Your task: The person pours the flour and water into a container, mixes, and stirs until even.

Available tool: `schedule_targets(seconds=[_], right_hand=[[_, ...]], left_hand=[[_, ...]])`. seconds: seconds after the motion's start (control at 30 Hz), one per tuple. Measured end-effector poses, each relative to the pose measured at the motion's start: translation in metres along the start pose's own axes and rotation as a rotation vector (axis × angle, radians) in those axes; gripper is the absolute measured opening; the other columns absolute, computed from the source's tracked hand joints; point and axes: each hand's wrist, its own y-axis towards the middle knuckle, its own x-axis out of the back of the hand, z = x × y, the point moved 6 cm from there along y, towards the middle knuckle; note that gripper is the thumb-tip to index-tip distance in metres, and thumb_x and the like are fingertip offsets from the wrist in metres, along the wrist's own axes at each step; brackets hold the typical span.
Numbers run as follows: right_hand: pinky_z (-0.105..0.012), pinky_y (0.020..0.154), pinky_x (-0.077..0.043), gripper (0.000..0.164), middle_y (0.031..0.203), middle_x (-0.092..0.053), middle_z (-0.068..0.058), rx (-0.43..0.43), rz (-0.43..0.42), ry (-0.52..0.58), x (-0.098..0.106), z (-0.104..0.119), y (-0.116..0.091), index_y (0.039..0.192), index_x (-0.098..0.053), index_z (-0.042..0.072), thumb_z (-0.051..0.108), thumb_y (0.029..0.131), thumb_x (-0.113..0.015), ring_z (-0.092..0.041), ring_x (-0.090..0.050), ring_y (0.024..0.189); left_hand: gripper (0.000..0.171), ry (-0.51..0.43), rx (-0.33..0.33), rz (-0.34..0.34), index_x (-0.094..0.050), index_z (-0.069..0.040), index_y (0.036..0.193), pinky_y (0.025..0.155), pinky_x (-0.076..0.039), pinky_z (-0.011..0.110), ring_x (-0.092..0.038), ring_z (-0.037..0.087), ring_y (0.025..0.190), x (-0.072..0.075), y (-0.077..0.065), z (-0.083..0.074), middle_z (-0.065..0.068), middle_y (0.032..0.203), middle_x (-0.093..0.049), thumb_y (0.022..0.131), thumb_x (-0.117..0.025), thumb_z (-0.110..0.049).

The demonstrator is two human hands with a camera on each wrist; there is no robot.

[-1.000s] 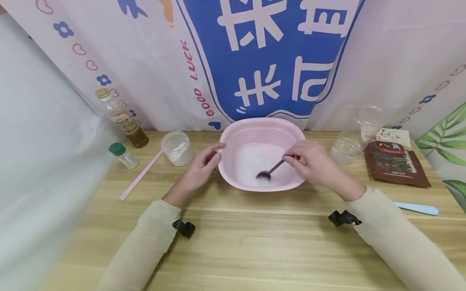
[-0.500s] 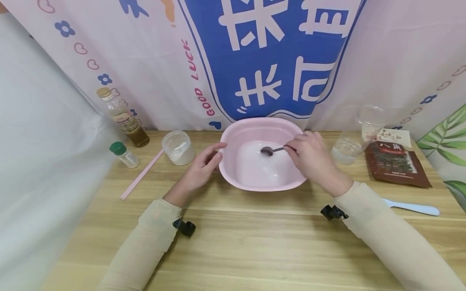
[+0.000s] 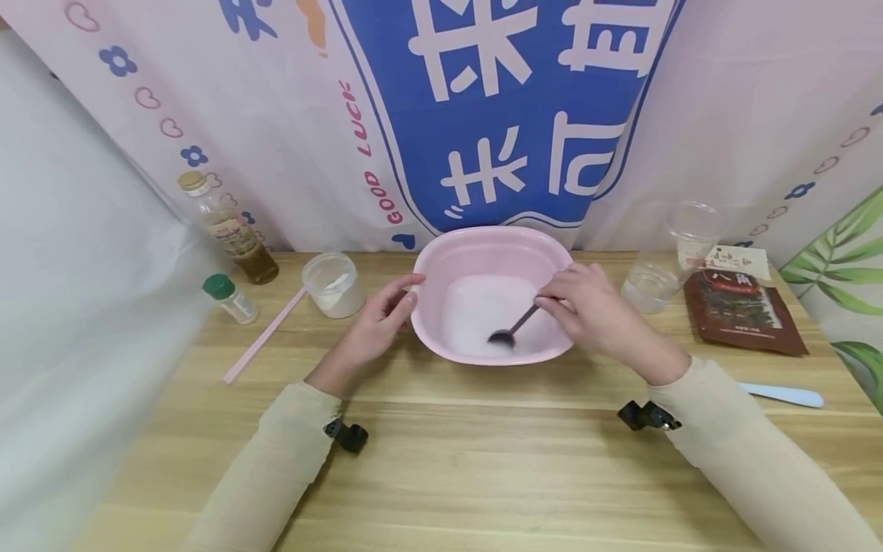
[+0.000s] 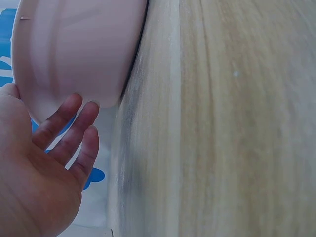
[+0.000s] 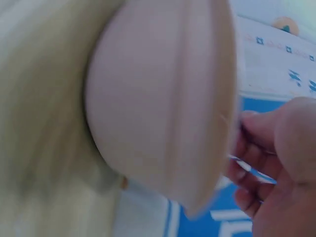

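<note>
A pink basin (image 3: 498, 239) with a white substance (image 3: 476, 310) across its bottom stands on the wooden table. My right hand (image 3: 593, 314) reaches over the basin's right rim and pinches the handle of a dark brown spoon (image 3: 503, 337). The spoon's bowl dips into the white stuff at the near side. On the left, my left hand (image 3: 375, 322) touches the basin's rim with thumb and index finger. In the left wrist view the other fingers (image 4: 74, 136) spread loosely along the outer wall. The right wrist view hides the spoon behind the basin.
Left of the basin stand a clear jar of white powder (image 3: 334, 285), a pink chopstick-like stick (image 3: 265, 335), a green-capped shaker (image 3: 231, 299) and an oil bottle (image 3: 231, 230). At right are clear plastic cups (image 3: 648, 287), a brown packet (image 3: 745, 310) and a light-blue handle (image 3: 782, 394).
The spoon has swung from the basin's near side to the far middle and back to the near side, the right hand moving with it. My left hand has stayed at the rim.
</note>
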Motion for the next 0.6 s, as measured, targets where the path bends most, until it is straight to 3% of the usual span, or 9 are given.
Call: schedule_targets(seconds=[0.2, 0.33, 0.6], right_hand=[[-0.049, 0.091, -0.050, 0.007, 0.083, -0.078, -0.006, 0.050, -0.057, 0.019, -0.021, 0.010, 0.014, 0.095, -0.084, 0.006, 0.012, 0.096, -0.081, -0.029, -0.069, 0.086], [-0.049, 0.090, -0.051, 0.010, 0.083, -0.080, -0.007, 0.007, -0.047, -0.046, -0.025, 0.009, 0.024, 0.094, -0.085, 0.006, 0.014, 0.097, -0.080, -0.030, -0.070, 0.084], [-0.048, 0.083, -0.045, 0.014, 0.092, -0.081, -0.013, -0.076, -0.053, -0.248, -0.005, -0.012, 0.015, 0.096, -0.084, 0.003, 0.010, 0.100, -0.073, -0.037, -0.067, 0.090]], left_hand=[[0.040, -0.010, -0.016, -0.001, -0.056, -0.007, 0.153, 0.077, -0.059, 0.041, -0.064, 0.045, 0.087, -0.002, 0.000, 0.001, 0.022, 0.103, -0.071, 0.115, -0.050, -0.017], [0.040, -0.011, -0.023, -0.005, -0.056, -0.007, 0.153, 0.076, -0.058, 0.041, -0.063, 0.045, 0.086, -0.002, 0.001, 0.000, 0.022, 0.103, -0.071, 0.115, -0.050, -0.016], [0.039, -0.002, -0.010, -0.003, -0.057, -0.009, 0.153, 0.077, -0.058, 0.044, -0.063, 0.048, 0.088, -0.001, 0.000, 0.000, 0.022, 0.104, -0.071, 0.115, -0.050, -0.018]])
